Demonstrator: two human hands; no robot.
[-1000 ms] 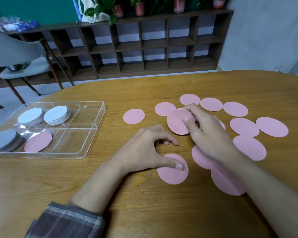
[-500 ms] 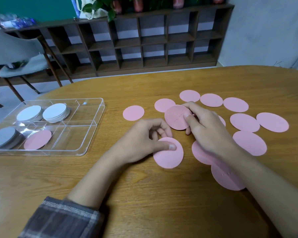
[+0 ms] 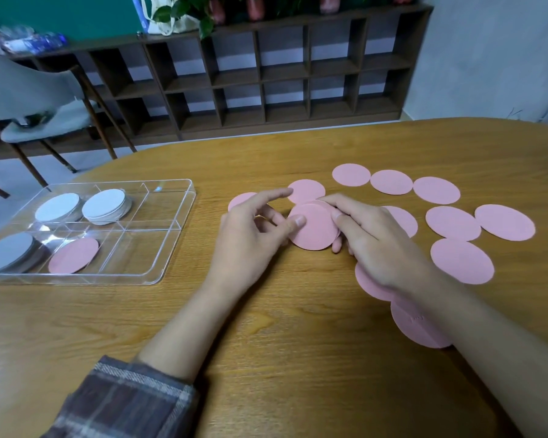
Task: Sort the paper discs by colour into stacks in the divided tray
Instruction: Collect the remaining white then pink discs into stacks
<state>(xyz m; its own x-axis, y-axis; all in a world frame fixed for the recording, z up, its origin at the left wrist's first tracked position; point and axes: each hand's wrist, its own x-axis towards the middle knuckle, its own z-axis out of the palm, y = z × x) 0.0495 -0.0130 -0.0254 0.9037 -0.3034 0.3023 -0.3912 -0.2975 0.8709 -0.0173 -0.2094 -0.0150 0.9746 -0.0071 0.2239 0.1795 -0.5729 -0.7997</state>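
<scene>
A small stack of pink discs [image 3: 314, 227] sits between my hands at the table's middle. My left hand [image 3: 253, 235] pinches its left edge with the thumb on top, and my right hand [image 3: 370, 238] pinches its right edge. Several loose pink discs [image 3: 453, 222] lie spread on the table to the right and behind, and two more [image 3: 415, 324] lie partly under my right forearm. The clear divided tray [image 3: 171, 248] stands at the left. It holds three stacks of white discs [image 3: 106, 205] and one pink disc [image 3: 73, 256] in a front compartment.
The oval wooden table [image 3: 266, 343] curves away at its far edge. Beyond it stand a dark cubby shelf [image 3: 266, 80] and a grey chair [image 3: 35, 99] at the left. The tray's right compartments hold nothing.
My left hand slid a pink disc up from the near table and brought it onto the disc in my right hand. Both hands now meet on one stack.
</scene>
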